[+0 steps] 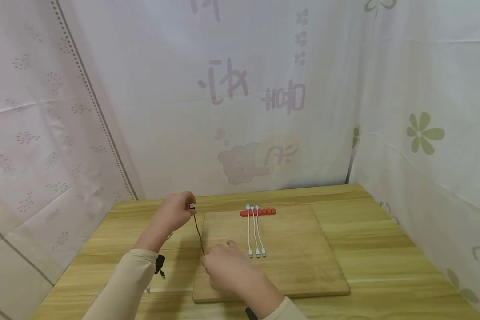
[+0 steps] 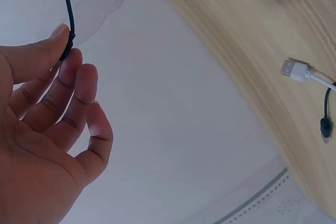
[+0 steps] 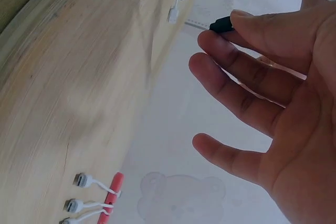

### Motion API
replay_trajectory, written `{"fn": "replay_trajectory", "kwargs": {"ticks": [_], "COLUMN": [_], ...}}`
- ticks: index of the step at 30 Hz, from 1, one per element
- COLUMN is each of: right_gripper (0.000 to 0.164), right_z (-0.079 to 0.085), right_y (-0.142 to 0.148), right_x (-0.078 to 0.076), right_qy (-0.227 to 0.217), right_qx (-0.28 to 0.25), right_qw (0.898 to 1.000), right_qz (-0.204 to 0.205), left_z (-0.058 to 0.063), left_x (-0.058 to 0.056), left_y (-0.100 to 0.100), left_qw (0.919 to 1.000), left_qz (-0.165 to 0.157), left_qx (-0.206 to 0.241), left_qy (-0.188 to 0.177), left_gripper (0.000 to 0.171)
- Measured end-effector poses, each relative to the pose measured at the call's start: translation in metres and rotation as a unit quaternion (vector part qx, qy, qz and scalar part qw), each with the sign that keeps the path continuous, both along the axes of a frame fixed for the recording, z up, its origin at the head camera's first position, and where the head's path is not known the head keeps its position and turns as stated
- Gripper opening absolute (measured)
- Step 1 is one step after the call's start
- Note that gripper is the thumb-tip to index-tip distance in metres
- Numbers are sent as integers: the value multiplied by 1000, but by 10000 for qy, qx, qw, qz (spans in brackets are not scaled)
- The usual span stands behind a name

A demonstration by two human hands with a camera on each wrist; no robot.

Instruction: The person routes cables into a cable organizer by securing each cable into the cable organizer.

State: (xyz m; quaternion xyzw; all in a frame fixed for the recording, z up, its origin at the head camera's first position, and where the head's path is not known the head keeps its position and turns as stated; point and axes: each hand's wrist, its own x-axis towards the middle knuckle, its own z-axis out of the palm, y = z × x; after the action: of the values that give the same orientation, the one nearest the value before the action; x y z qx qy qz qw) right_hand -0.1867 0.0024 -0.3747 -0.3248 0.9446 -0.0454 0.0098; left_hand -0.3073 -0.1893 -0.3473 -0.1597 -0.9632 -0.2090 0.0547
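A short black USB cable is stretched between both hands over the left edge of the wooden board. My left hand pinches its upper plug between thumb and fingertips, and the left wrist view shows the black plug there. Lower down, my right hand pinches the other end, whose black plug pokes out past the thumb in the right wrist view. On the board, 3 white cables lie side by side, their upper ends set in a red cable holder.
More cables lie on the table left of the board, partly behind the left arm; a white USB plug and a black plug show there. Patterned curtains hang behind the wooden table and at its sides.
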Motion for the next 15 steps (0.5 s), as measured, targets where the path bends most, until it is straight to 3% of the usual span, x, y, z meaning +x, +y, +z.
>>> {"fn": "replay_trajectory", "kwargs": {"ticks": [15], "right_gripper": [19], "right_z": [-3], "right_y": [14], "right_x": [-3], "right_qy": [163], "right_qx": [-203], "right_qw": [9996], "right_qz": [-90], "left_z": [-2], "left_x": [2], "left_y": [17], "left_qw": [9998], "left_qz": [-154], "left_qx": [-110], "left_qy": [32], "left_gripper": [16]}}
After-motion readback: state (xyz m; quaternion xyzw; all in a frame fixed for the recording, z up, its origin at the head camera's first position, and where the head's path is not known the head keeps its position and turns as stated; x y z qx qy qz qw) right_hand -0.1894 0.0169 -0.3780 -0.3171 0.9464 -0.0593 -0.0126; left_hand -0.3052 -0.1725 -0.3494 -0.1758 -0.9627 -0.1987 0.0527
